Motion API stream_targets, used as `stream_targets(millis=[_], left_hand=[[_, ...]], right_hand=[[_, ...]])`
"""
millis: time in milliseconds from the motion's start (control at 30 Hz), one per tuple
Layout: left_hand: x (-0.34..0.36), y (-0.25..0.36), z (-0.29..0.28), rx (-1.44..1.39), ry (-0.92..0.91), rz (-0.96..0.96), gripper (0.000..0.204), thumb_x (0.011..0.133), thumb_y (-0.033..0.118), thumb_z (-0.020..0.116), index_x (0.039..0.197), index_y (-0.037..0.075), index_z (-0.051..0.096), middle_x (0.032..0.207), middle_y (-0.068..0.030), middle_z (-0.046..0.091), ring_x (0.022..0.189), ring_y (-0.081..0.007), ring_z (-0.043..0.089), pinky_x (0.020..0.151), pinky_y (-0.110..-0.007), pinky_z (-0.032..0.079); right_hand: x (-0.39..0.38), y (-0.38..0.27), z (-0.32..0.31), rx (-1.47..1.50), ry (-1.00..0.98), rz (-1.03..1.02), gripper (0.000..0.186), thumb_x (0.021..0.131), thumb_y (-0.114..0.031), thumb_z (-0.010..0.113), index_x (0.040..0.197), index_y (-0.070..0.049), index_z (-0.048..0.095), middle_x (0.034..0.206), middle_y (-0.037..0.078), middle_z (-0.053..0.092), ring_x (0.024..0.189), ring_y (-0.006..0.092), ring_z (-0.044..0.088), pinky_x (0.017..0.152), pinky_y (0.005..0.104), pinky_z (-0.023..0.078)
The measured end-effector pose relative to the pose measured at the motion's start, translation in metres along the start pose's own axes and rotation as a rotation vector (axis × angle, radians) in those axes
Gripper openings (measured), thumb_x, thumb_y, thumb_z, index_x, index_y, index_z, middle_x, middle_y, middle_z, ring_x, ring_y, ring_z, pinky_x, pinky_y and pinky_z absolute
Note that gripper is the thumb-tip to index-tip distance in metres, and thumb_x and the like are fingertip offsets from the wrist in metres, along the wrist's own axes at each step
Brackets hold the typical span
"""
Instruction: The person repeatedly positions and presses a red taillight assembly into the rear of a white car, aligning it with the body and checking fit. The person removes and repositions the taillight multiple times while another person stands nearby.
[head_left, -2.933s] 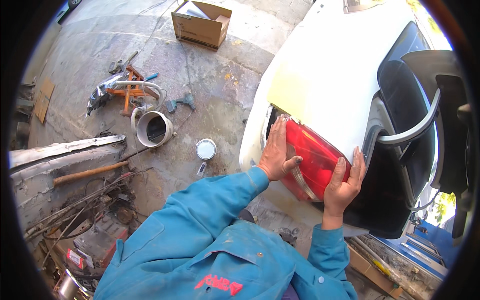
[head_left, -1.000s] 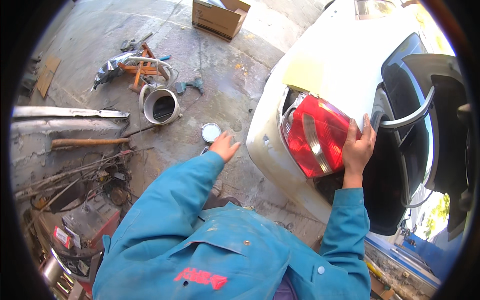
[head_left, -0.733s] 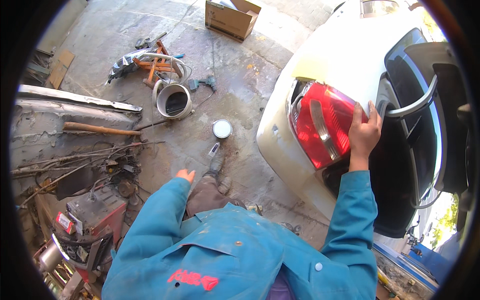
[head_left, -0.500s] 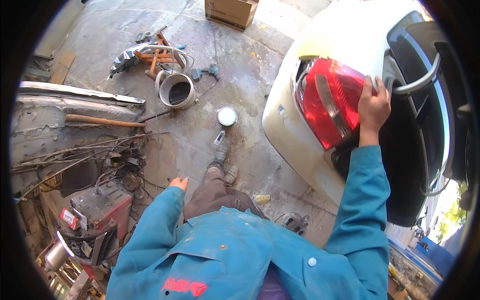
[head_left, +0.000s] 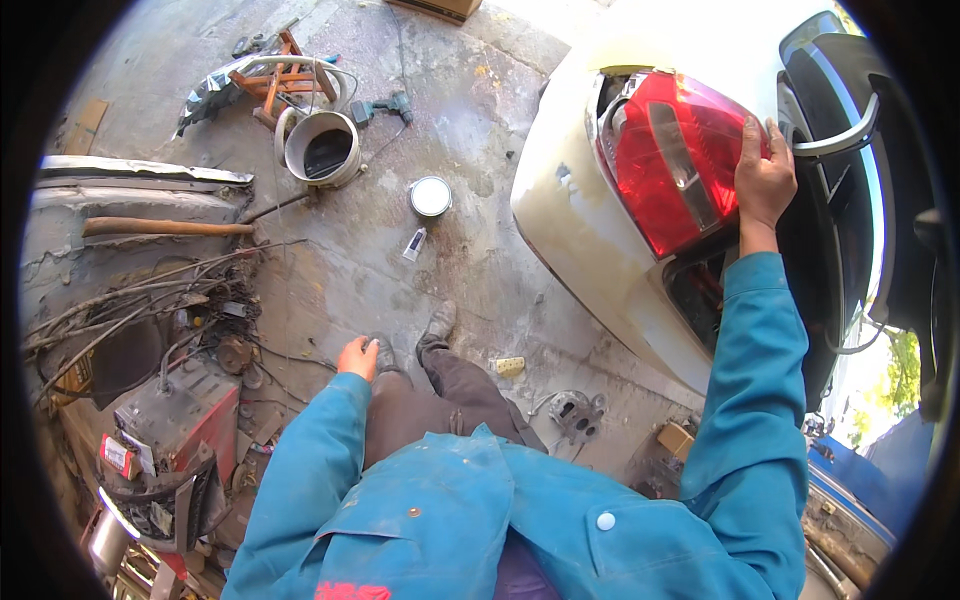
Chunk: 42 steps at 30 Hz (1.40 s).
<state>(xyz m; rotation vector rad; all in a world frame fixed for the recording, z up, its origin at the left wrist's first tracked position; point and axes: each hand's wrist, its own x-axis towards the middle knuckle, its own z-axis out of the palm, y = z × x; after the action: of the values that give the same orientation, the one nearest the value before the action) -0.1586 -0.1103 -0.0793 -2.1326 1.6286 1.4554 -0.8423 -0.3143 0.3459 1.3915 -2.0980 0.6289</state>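
A red tail light point(head_left: 680, 160) with a clear strip sits at the rear corner of a white car point(head_left: 575, 235). Along its upper left edge is a dark gap between lamp and bodywork. My right hand point(head_left: 766, 185) grips the lamp's right edge, fingertips at its upper corner; its thumb is hidden. Beside my thigh hangs my left hand point(head_left: 357, 358), loosely curled with fingers a little apart and nothing visible in it.
A round white-topped can point(head_left: 431, 197) and a small tube point(head_left: 414, 244) lie ahead on the floor. Beyond stand a bucket of dark liquid point(head_left: 322, 148), a cordless drill point(head_left: 385, 107) and a wooden stool point(head_left: 285, 80). Cables point(head_left: 150, 295) and a battery-like box point(head_left: 175, 410) crowd the left.
My view has shifted, and my feet have stepped to new places. My right hand stays on the tail light's edge, which remains at the car's corner.
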Motion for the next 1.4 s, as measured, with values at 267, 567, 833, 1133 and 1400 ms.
stream_targets(millis=[267,567,833,1133,1400], left_hand=[[-0.049,-0.037,0.0,0.012,-0.149,0.08,0.064,0.105,0.047,0.072,0.146,-0.001,0.073,0.139,-0.0284,0.076,0.133,-0.0453,0.071,0.117,-0.052,0.054],[-0.059,-0.159,-0.01,0.118,-0.108,-0.045,0.061,0.107,0.047,0.07,0.148,0.002,0.072,0.145,-0.0277,0.072,0.138,-0.0465,0.066,0.12,-0.054,0.05],[-0.068,-0.164,0.039,0.006,-0.037,0.03,0.061,0.106,0.043,0.072,0.151,0.002,0.068,0.154,-0.0268,0.067,0.143,-0.0466,0.061,0.124,-0.053,0.047],[-0.092,-0.16,0.111,0.209,-0.231,-0.122,0.078,0.104,0.05,0.073,0.163,0.001,0.057,0.175,-0.0249,0.046,0.162,-0.0455,0.041,0.135,-0.058,0.034],[-0.099,-0.13,0.128,0.288,-0.219,-0.18,0.07,0.104,0.046,0.072,0.154,-0.003,0.065,0.173,-0.0238,0.05,0.162,-0.0441,0.041,0.133,-0.059,0.036]], right_hand=[[0.009,0.019,0.001,-0.241,-0.126,-0.074,0.075,0.113,-0.07,0.052,0.159,-0.013,0.069,0.163,0.024,0.063,0.157,0.0409,0.055,0.131,0.0512,0.043],[0.038,0.039,-0.014,-0.413,-0.378,-0.135,0.079,0.119,-0.067,0.041,0.167,-0.006,0.058,0.167,0.025,0.059,0.16,0.043,0.051,0.132,0.0504,0.041],[0.103,0.019,-0.049,-0.326,-0.105,-0.171,0.081,0.119,-0.063,0.042,0.169,-0.001,0.053,0.169,0.027,0.057,0.16,0.0435,0.051,0.133,0.0505,0.039],[0.07,0.023,-0.006,-0.109,-0.526,0.101,0.077,0.121,-0.06,0.044,0.174,-0.004,0.049,0.18,0.017,0.049,0.168,0.031,0.042,0.138,0.0379,0.028],[0.072,0.025,-0.005,-0.122,-0.538,0.1,0.071,0.121,-0.058,0.047,0.171,-0.009,0.056,0.174,0.014,0.057,0.163,0.0295,0.049,0.134,0.036,0.032]])
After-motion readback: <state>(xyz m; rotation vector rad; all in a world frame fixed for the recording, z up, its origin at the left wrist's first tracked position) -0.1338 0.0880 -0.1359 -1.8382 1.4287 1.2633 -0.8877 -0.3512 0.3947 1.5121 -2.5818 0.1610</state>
